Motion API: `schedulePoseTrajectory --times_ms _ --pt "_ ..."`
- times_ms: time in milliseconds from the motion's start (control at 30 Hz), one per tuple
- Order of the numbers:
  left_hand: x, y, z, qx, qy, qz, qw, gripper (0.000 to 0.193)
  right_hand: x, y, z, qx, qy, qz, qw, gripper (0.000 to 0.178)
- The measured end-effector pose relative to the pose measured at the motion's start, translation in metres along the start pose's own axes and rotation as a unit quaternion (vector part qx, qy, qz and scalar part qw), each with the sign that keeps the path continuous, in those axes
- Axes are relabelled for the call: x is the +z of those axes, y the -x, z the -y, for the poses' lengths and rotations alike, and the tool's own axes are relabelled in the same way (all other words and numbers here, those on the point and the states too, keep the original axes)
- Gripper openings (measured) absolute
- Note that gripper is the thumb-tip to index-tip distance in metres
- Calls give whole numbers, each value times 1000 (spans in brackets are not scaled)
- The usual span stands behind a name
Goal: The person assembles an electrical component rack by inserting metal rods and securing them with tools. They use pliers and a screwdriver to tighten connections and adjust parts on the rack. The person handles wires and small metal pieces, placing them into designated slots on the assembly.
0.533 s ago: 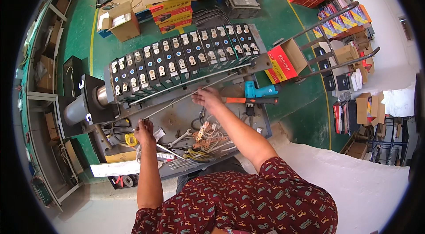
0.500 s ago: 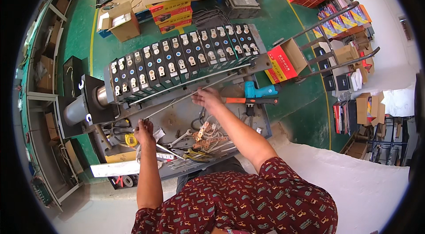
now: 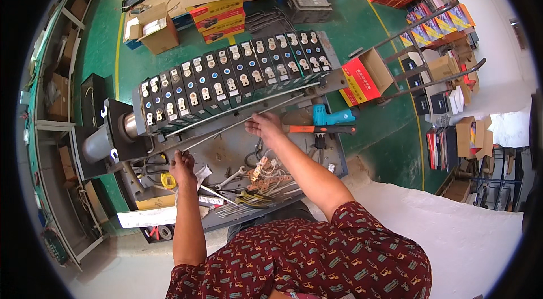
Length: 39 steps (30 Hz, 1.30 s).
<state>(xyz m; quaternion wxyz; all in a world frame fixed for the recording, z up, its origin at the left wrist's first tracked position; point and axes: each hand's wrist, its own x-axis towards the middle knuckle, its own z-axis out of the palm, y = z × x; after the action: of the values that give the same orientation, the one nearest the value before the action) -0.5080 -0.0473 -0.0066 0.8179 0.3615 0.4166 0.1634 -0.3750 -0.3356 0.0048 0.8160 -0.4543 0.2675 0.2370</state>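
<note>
A thin metal rod (image 3: 226,129) slants across the bench, its right end reaching toward the front of a row of black battery cells (image 3: 218,81). At the rod's left end, my left hand (image 3: 182,168) pinches it between closed fingers. Farther right, my right hand (image 3: 264,127) has its fingers closed around the rod near its middle. Just beyond, a second long rod (image 3: 243,108) runs along the near side of the cells. The cells stand pressed together in a metal clamp frame (image 3: 334,79), their tops carrying metal terminals and round blue spots.
Around my hands lie a yellow tape measure (image 3: 168,181), a wrench (image 3: 232,178), pliers (image 3: 252,199) and copper pieces (image 3: 264,170). An orange-handled hammer (image 3: 319,129) and a blue power tool (image 3: 331,116) sit at right. Beyond the frame stands a red-yellow carton (image 3: 360,83).
My left hand has shifted slightly up with the rod's left end. The right hand keeps nearly the same place, and the cells have not moved.
</note>
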Motion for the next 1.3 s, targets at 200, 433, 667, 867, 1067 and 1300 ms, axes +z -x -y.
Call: schedulePoseTrajectory --times_ms 200,433,667,867,1067,1300 --pt "28 9 2 -9 -25 -55 998 20 -8 -10 7 -14 -15 -21 1000 11" --pt "50 -5 16 -7 18 0 1000 17 -32 -30 11 -28 -77 -35 996 10" --pt "62 -9 31 -13 54 -27 998 18 -19 -25 23 -29 -48 -68 996 14" --pt "67 -10 27 -10 46 -40 998 20 -12 -22 26 -14 -22 -57 998 14" --pt "75 -4 25 -37 34 -88 995 18 -13 -26 28 -3 -4 -60 998 13" --pt "73 1 26 -28 47 -87 995 16 -15 -21 29 7 7 -43 999 15"
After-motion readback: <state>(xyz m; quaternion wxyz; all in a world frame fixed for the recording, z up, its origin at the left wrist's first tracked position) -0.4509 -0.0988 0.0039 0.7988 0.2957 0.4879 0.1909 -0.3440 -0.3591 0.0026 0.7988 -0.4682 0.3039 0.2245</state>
